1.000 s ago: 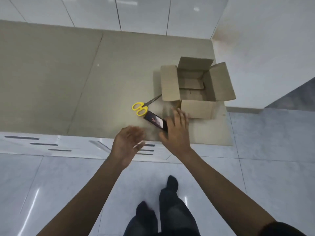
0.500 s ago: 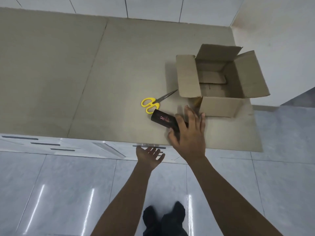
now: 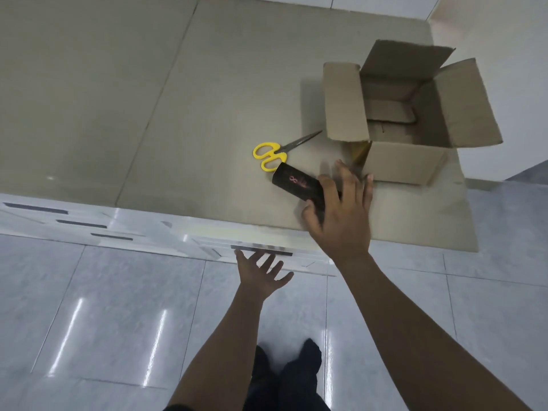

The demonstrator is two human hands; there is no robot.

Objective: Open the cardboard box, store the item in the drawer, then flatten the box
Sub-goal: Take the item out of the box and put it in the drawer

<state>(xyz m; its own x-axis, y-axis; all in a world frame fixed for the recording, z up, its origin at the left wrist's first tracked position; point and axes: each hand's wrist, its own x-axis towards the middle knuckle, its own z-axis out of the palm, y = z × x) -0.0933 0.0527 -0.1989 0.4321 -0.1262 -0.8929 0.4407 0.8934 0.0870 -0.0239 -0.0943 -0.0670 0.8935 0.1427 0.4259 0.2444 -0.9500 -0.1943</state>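
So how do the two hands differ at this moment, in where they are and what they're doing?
The right hand is up on the counter, its grip closing around the black tube; the left hand is lower, at the drawer handle on the cabinet front. The right hand shows its back with fingers wrapped; the left is spread open, holding nothing. Both are bare and reach forward.

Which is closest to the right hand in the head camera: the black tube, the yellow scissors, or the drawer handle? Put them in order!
From the right hand:
1. Black tube, under its fingers.
2. Drawer handle, below, on the cabinet front.
3. Yellow scissors, left, beyond the tube.
Two and three look close.
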